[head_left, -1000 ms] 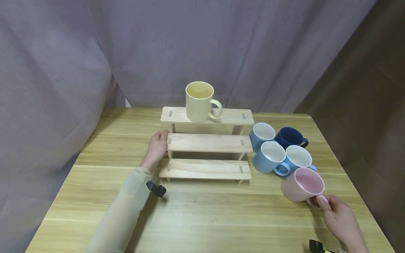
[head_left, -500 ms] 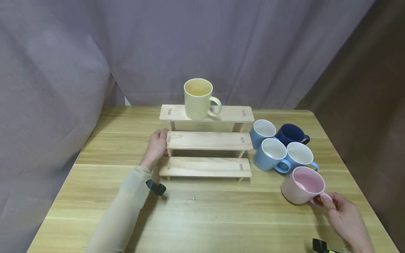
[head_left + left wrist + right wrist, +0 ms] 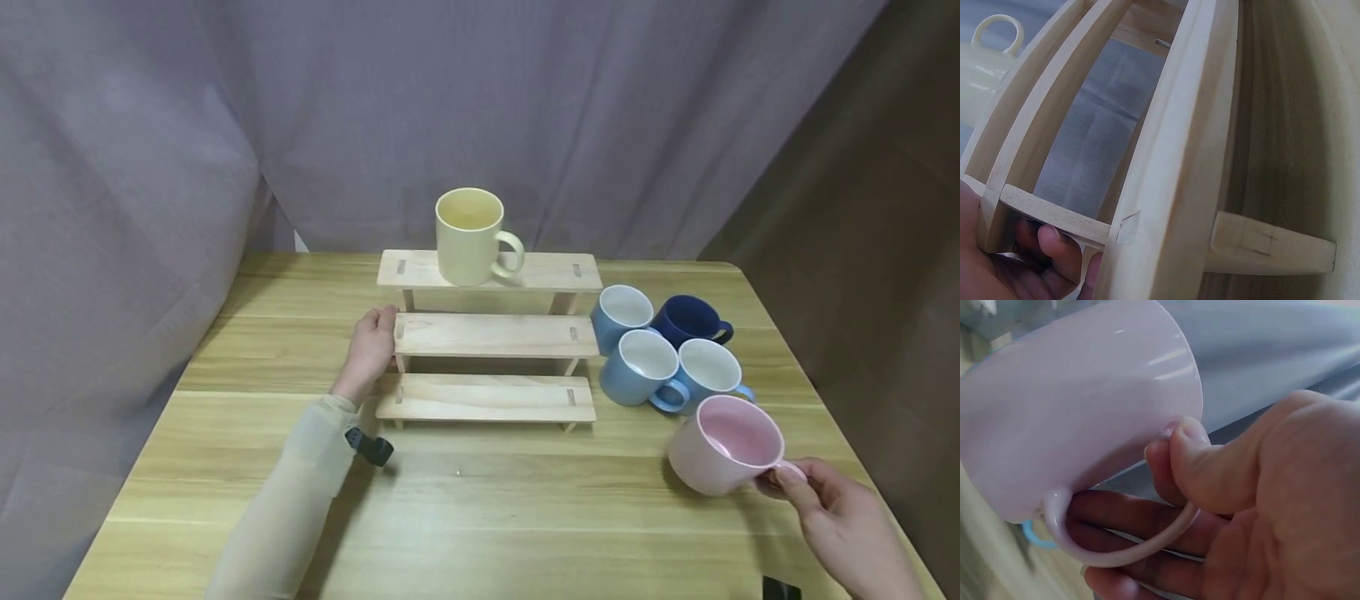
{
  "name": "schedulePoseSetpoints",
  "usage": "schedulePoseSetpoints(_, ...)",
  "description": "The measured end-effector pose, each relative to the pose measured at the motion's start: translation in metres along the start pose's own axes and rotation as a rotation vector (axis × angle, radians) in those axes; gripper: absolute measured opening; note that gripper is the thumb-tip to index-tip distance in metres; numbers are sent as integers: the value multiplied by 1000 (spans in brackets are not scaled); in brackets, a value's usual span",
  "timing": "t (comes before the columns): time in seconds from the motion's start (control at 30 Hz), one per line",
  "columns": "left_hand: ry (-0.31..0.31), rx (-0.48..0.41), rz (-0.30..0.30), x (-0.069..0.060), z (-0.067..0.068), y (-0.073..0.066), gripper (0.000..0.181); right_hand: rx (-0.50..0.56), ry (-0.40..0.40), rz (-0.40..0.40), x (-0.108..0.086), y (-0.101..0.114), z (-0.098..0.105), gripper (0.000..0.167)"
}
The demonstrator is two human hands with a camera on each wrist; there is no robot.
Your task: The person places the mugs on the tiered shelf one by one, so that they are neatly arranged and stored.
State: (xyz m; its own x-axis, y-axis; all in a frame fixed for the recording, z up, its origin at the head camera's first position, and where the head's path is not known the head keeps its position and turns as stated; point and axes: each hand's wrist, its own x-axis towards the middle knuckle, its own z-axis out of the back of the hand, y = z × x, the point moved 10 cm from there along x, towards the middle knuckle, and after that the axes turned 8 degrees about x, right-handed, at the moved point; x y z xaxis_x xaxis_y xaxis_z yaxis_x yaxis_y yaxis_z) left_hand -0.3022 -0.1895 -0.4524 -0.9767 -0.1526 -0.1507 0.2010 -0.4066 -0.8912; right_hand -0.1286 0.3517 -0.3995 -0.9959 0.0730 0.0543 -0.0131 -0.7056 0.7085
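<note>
My right hand (image 3: 851, 521) pinches the handle of a pink mug (image 3: 708, 462) at the right of the table. In the right wrist view, thumb and fingers close on that handle, below the mug's pink wall (image 3: 1079, 394). The mug leans a little and its shadow lies under it. My left hand (image 3: 369, 346) grips the left end of a three-step wooden rack (image 3: 495, 335) at its middle shelf. The left wrist view has fingers (image 3: 1060, 250) curled round the rack's side bar. A pale yellow mug (image 3: 467, 250) stands upright on the top shelf, handle to the right.
Right of the rack, three light blue mugs (image 3: 633, 379) and a navy mug (image 3: 686, 318) stand close together on the wooden table (image 3: 450, 533). A grey curtain (image 3: 450, 108) hangs behind, and a brown one (image 3: 862, 208) on the right.
My right hand has moved right and slightly toward me with the pink mug, which now sits a bit farther from the light blue mugs. The left hand keeps its place on the rack.
</note>
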Motion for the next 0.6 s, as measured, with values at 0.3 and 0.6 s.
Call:
schedulePoseSetpoints(0.3, -6, 8, -11, 0, 2, 0, 49, -27, -14, 18, 3, 33, 6, 21)
schedulePoseSetpoints(0.6, 17, -8, -13, 0, 1, 0, 49, 12, -64, 90, 25, 82, 11, 20)
